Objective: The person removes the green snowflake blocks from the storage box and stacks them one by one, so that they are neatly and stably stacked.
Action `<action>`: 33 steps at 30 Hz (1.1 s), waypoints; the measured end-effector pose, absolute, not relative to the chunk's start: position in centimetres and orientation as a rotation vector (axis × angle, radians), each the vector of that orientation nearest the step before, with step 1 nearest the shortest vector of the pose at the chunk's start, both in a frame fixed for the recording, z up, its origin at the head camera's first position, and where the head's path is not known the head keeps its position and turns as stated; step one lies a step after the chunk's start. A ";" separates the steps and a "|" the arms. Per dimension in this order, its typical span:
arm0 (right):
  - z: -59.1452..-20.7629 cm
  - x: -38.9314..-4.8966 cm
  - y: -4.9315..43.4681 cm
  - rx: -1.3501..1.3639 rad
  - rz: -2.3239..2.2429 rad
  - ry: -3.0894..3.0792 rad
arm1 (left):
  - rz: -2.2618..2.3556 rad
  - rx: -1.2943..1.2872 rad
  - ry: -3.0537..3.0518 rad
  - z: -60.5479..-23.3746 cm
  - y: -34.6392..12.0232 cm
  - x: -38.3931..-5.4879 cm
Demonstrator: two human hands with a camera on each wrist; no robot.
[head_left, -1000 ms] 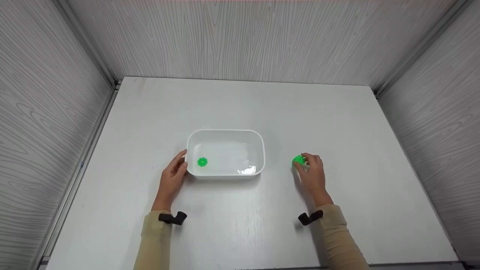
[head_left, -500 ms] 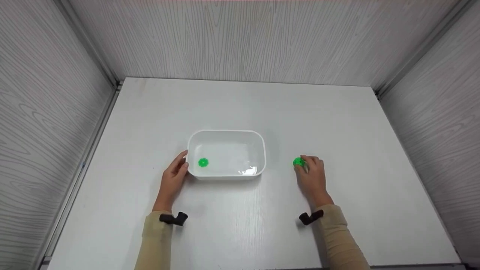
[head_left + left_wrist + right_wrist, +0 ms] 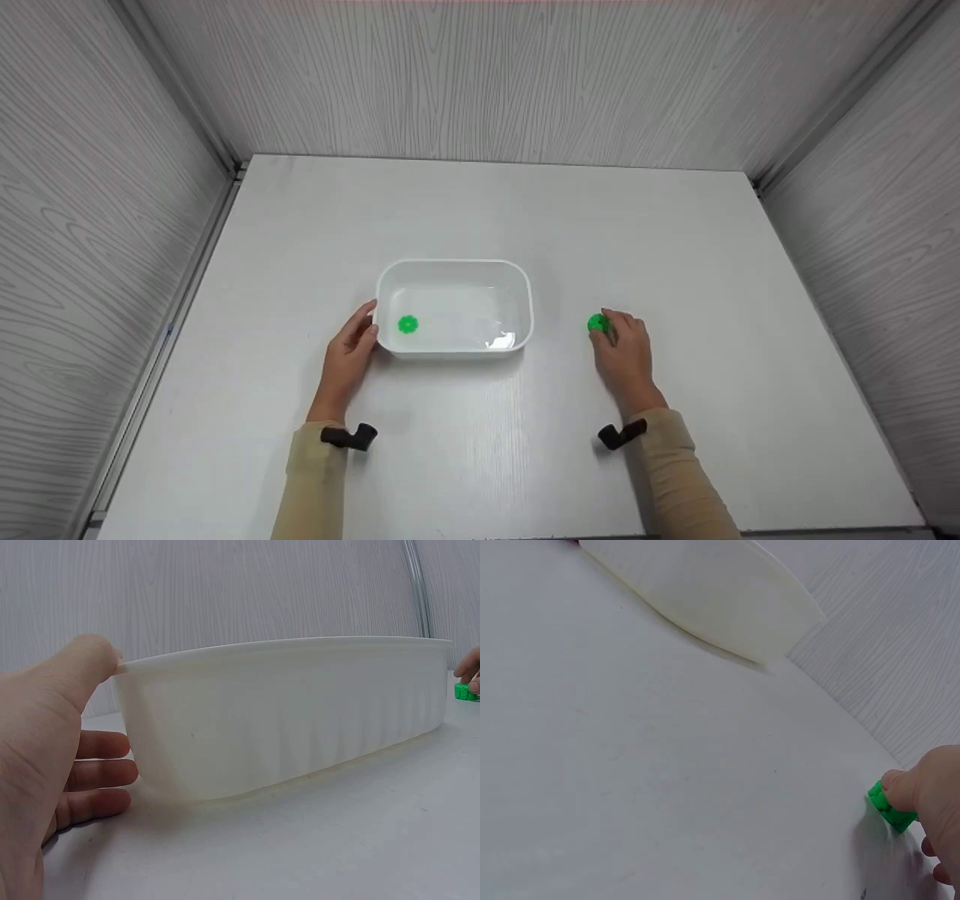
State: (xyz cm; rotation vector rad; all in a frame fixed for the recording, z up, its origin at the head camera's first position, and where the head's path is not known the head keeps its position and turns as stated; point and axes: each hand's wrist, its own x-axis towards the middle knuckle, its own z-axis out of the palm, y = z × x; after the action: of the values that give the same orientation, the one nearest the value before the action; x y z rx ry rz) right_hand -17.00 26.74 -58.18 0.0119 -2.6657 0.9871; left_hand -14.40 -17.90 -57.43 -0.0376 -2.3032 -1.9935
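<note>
A white rectangular plastic tub (image 3: 454, 352) stands on the table. My left hand (image 3: 346, 360) touches its left end: the thumb is at the rim, and the fingertips lie against the outer wall in the left wrist view. Inside the tub, toward its left front corner, lies a flat green flower-shaped piece (image 3: 408, 325). To the right of the tub, my right hand (image 3: 624, 356) pinches a chunky green piece (image 3: 892, 811) between thumb and fingers, close over the table. The fingers partly cover this piece.
The white table (image 3: 465, 465) is enclosed by grey wood-grain panels (image 3: 480, 82) at the back and both sides. A black wrist mount (image 3: 349, 436) sits on the left sleeve, with another (image 3: 622, 433) on the right.
The right hand has turned the pinched green piece slightly, so less of its face shows than one second ago. The left hand and the tub stay nearly the same.
</note>
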 end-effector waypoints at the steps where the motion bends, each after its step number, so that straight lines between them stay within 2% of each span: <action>1: -58.1 -17.0 26.7 0.005 0.991 -2.672 | -1.995 -0.035 -2.306 -57.0 -17.8 -14.3; 7: -57.0 -16.6 26.3 0.033 0.982 -2.675 | -1.993 -0.001 -2.321 -57.6 -18.0 -14.6; 19: -54.8 -16.9 24.6 0.253 0.935 -2.455 | -1.948 0.011 -2.319 -58.6 -17.9 -14.7; 33: -53.3 -16.9 20.7 0.442 0.909 -2.385 | -1.940 -0.048 -2.322 -58.5 -17.9 -14.7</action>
State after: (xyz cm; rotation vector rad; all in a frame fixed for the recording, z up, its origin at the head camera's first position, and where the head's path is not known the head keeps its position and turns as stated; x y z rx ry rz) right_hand -16.94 20.67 -53.32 0.4417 -2.3847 0.9093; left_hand -14.71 -17.85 -58.47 -0.0480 -2.3216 -1.9396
